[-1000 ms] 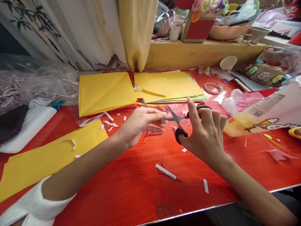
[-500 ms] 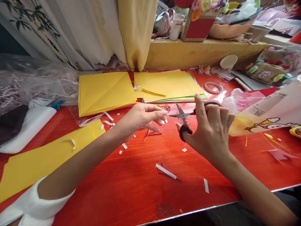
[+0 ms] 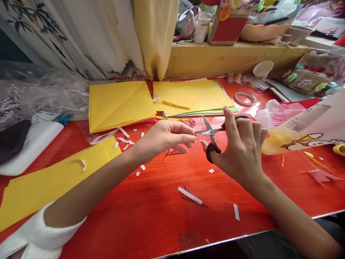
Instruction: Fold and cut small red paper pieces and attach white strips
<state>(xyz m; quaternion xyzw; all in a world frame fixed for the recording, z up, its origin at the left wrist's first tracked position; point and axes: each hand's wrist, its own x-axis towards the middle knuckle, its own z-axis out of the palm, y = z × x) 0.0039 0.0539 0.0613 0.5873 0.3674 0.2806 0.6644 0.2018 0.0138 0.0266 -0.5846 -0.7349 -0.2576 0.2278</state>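
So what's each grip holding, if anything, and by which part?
Right grip: scissors, by the black handle loops. Left grip: fingertips are right by the end of one blade; can't tell whether they pinch anything.

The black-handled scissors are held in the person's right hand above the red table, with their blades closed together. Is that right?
Not quite: the blades are spread open, not closed together, as the head view shows. The rest stands: the black-handled scissors are held in the right hand above the red table.
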